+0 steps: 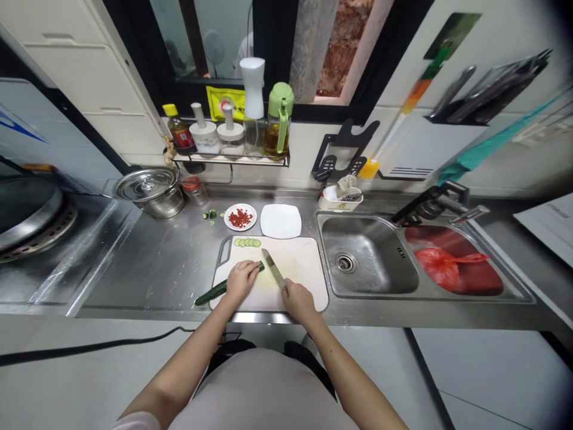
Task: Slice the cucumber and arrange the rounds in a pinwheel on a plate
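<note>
A white cutting board lies on the steel counter in front of me. My left hand is closed over a dark green cucumber that lies across the board's left edge, its cut end poking out by my fingers. My right hand grips the handle of a knife, whose blade points up and left toward the cucumber's cut end. Several cucumber slices sit in a row at the board's far left corner.
Behind the board stand a small plate of red chopped bits and an empty white plate. A steel pot sits left, a double sink right with a red bag. Bottles fill a rack.
</note>
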{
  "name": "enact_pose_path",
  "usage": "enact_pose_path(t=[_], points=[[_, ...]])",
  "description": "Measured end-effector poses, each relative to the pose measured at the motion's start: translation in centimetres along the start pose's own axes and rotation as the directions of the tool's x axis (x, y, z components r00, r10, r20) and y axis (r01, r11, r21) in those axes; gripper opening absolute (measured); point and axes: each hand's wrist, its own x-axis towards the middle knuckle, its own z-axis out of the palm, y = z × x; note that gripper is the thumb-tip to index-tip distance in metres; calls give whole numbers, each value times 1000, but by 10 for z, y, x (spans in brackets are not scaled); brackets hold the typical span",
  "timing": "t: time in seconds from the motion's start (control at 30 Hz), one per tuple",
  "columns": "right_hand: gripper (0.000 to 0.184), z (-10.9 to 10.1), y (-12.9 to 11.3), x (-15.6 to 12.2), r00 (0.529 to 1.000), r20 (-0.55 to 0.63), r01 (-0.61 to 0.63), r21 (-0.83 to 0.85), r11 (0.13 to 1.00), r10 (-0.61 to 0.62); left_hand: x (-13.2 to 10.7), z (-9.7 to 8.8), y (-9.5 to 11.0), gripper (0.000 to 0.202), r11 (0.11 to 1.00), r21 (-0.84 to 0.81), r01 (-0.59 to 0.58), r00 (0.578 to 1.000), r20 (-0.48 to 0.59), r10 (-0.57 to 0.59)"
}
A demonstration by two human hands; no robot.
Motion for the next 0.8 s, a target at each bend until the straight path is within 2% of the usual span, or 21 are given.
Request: enact_pose_path(t=[0.33,0.8], points=[[29,-4,-14,0,999,0,37,15,999,-37,-2,5,-4,27,998,57,-12,1000,9,11],[30,-4,-19,0,999,18,48,17,999,-48,-2,4,-2,28,995,97,-27,1000,5,26]])
